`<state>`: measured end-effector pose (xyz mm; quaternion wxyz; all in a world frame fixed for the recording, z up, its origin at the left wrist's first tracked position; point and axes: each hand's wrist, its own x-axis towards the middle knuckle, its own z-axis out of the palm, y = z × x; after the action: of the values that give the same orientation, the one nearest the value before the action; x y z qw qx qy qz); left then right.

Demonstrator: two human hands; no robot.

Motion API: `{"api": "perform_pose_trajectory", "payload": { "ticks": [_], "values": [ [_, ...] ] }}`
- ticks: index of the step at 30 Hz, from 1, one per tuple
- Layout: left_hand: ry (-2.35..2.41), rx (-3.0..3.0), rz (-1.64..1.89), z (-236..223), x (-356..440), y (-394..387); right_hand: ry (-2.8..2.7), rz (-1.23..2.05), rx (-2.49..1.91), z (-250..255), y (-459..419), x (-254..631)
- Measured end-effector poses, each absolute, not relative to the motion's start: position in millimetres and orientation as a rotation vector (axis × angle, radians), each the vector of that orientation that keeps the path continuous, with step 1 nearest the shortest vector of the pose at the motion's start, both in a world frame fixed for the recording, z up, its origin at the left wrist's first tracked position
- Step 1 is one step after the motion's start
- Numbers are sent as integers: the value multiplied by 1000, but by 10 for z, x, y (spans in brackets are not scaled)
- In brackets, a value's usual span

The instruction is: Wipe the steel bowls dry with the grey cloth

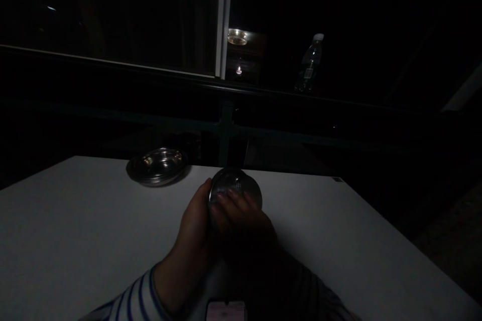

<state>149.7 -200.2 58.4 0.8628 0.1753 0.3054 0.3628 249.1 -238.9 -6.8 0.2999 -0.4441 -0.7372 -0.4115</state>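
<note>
Two round dark metal dishes overlap between my hands, above the white table near its far edge. On the left side my left hand is closed around the rim, thumb pointing up. Across the dishes' face lie the fingers of my right hand, gripping from the right. Deep shadow hides the right palm and the lower part of the dishes. Farther left, a stack of shiny metal bowls stands on the table, apart from both hands.
A white table spreads beneath my arms. At the bottom edge shows the top of a lit phone. Behind the table are a dark railing and a window frame. A clear plastic bottle stands on the ledge.
</note>
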Motion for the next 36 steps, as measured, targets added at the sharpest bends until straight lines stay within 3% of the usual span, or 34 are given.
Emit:
{"api": "perform_pose_trajectory", "payload": {
  "ticks": [13,22,28,36],
  "values": [
    [605,545,862,476,1543,-1920,-1583,-200,-1498,291,-2442,3005],
    [672,749,812,492,1516,-1852,-1259,-276,-1581,565,-2665,3214],
    [946,1258,731,319,1590,-1841,-1265,-331,-1606,581,-2689,3251],
    [806,1609,607,36,1704,-1861,-1322,-365,-1608,594,-2682,3209]
  ]
}}
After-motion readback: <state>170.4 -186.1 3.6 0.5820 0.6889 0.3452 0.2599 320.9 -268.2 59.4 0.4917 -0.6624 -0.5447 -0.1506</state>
